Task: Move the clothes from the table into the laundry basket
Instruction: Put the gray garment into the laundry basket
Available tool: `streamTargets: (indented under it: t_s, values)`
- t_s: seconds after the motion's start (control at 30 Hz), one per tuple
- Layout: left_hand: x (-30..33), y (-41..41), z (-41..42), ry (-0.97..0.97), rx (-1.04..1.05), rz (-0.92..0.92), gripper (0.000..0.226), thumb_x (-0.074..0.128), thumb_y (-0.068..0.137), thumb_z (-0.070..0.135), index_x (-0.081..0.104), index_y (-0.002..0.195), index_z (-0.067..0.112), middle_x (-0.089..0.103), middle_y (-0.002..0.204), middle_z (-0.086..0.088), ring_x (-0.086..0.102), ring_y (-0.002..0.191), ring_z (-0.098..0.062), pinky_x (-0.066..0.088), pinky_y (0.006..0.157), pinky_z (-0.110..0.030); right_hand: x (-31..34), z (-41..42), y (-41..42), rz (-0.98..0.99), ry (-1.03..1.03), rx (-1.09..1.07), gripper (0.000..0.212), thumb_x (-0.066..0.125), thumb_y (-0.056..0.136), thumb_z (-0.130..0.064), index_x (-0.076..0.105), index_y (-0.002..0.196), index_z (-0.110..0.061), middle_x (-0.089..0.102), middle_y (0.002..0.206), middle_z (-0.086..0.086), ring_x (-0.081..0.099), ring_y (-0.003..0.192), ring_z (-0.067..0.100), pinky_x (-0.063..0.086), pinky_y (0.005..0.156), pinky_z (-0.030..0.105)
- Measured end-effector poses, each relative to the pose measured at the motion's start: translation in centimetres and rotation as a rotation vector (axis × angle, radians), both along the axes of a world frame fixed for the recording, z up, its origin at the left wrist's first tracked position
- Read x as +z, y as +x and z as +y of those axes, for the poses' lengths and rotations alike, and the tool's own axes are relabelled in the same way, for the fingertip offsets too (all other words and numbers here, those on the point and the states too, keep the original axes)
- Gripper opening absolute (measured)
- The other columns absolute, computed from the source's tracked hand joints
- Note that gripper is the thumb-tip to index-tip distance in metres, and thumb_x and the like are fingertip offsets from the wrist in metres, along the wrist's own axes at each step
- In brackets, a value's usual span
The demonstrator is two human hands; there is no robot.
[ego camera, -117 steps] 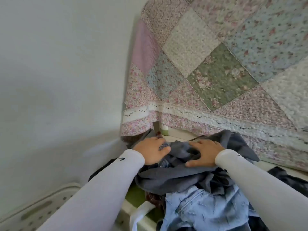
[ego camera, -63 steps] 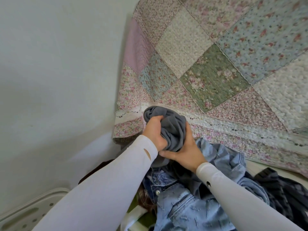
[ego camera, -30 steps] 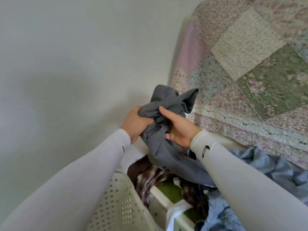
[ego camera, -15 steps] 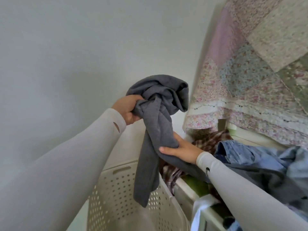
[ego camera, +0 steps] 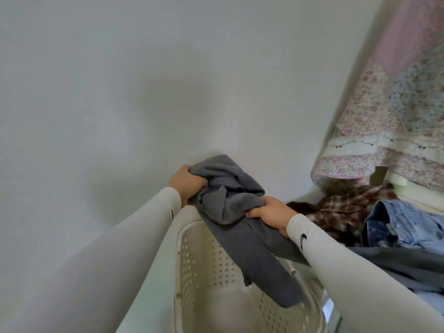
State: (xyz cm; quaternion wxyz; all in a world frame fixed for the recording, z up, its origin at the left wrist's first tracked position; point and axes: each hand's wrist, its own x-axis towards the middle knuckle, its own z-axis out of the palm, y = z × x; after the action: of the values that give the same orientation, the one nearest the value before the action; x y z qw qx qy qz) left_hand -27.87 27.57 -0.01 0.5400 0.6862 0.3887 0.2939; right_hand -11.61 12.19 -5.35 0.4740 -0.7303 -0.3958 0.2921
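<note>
A bunched grey garment [ego camera: 230,203] is held over the cream perforated laundry basket [ego camera: 204,265], its loose end hanging down inside the basket. My left hand [ego camera: 186,182] grips the garment's upper left bunch. My right hand [ego camera: 271,213] clutches its right side above the basket's near rim. To the right, the rest of the pile lies on the table: a brown plaid shirt [ego camera: 343,210], light blue denim [ego camera: 403,227] and a dark grey piece [ego camera: 396,263].
A plain white wall [ego camera: 144,92] stands close behind the basket. A floral patchwork quilt [ego camera: 396,121] hangs down at the right, over the table's far side. The basket's inside looks bare below the hanging cloth.
Both hands have carried the grey garment left and lower, from beside the table to over the basket. My right hand shifted up onto the bunch, and the cloth's tail now hangs inside the basket.
</note>
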Motion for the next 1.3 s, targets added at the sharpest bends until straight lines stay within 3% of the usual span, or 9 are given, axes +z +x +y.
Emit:
streamTargets:
  t_s: [0.1,0.23,0.37,0.5,0.57,0.7,0.9,1.17,1.3]
  values:
    - [-4.3,-0.7,-0.5,0.101,-0.024,0.254,0.044,0.065,0.067,0.020,0.052,0.109,0.017,0.062,0.106,-0.015,0.063,0.094,-0.036,0.060,0.068,-0.044,-2.2,0.6,-0.6,0.069,-0.077,-0.032,0.022,0.071,0.076,-0.003,0.072,0.096,-0.010,0.074,0.098,0.017,0.069,0.096,0.034,0.056,0.091,0.045]
    - [-8.3,-0.8,-1.5,0.234,-0.107,0.539,0.030,0.060,0.079,0.021,0.049,0.107,0.016,0.062,0.112,-0.015,0.061,0.100,-0.035,0.053,0.075,-0.035,-5.2,0.9,-1.4,0.166,-0.144,-0.100,0.018,0.067,0.072,-0.001,0.068,0.089,-0.006,0.071,0.091,0.021,0.067,0.091,0.036,0.058,0.086,0.046]
    - [-10.6,-0.4,-2.4,0.225,-0.197,0.674,0.024,0.060,0.080,0.021,0.057,0.103,0.015,0.067,0.106,-0.015,0.069,0.090,-0.034,0.061,0.071,-0.043,-8.7,1.5,-1.8,0.177,-0.212,-0.121,0.042,0.065,0.054,-0.016,0.068,0.095,-0.008,0.070,0.102,0.027,0.065,0.100,0.041,0.054,0.092,0.054]
    - [-12.0,-0.3,-3.1,0.206,-0.376,0.980,0.040,0.060,0.084,0.031,0.060,0.119,0.009,0.065,0.102,-0.015,0.065,0.073,-0.030,0.058,0.067,-0.036,-10.9,1.2,-3.0,0.069,-0.341,-0.048,0.019,0.061,0.079,-0.021,0.061,0.098,-0.023,0.061,0.105,0.009,0.056,0.103,0.029,0.046,0.097,0.040]
    - [-12.5,-0.2,-2.9,0.234,-0.401,1.063,0.039,0.059,0.088,0.032,0.059,0.121,0.011,0.062,0.108,-0.012,0.060,0.068,-0.027,0.054,0.062,-0.033,-11.7,1.1,-3.1,0.021,-0.396,-0.004,0.028,0.060,0.086,-0.019,0.060,0.113,-0.023,0.058,0.115,0.006,0.052,0.107,0.025,0.042,0.095,0.034]
    - [-12.5,0.7,-3.0,0.341,-0.424,1.067,0.036,0.052,0.094,0.031,0.058,0.124,0.013,0.061,0.122,-0.010,0.062,0.082,-0.027,0.052,0.067,-0.031,-12.1,0.6,-3.7,-0.063,-0.452,0.082,0.056,0.063,0.084,-0.025,0.050,0.139,-0.026,0.052,0.136,0.004,0.052,0.118,0.023,0.042,0.099,0.032]
    - [-11.3,2.4,-4.2,0.594,-0.482,0.976,0.040,0.050,0.094,0.037,0.059,0.128,0.020,0.060,0.132,-0.002,0.056,0.117,-0.023,0.041,0.091,-0.031,-10.2,-0.5,-2.1,-0.231,-0.390,0.059,0.034,0.061,0.090,-0.028,0.063,0.124,-0.023,0.062,0.123,0.000,0.062,0.109,0.020,0.049,0.099,0.034]
    - [-9.8,7.3,-8.8,0.664,-0.606,0.734,0.046,0.051,0.092,0.047,0.053,0.133,0.025,0.059,0.132,-0.002,0.054,0.120,-0.024,0.041,0.097,-0.034,-6.3,-6.0,3.5,-0.457,-0.208,-0.172,0.020,0.059,0.091,-0.032,0.068,0.106,-0.024,0.070,0.106,-0.003,0.065,0.099,0.017,0.052,0.090,0.035]
    - [-9.7,10.8,-13.2,0.722,-0.737,0.635,0.028,0.059,0.088,0.046,0.056,0.103,0.022,0.061,0.102,-0.002,0.059,0.101,-0.025,0.043,0.081,-0.032,-4.4,-10.3,6.5,-0.595,-0.195,-0.267,0.025,0.057,0.094,-0.034,0.070,0.108,-0.019,0.069,0.108,-0.001,0.063,0.100,0.018,0.047,0.086,0.031]
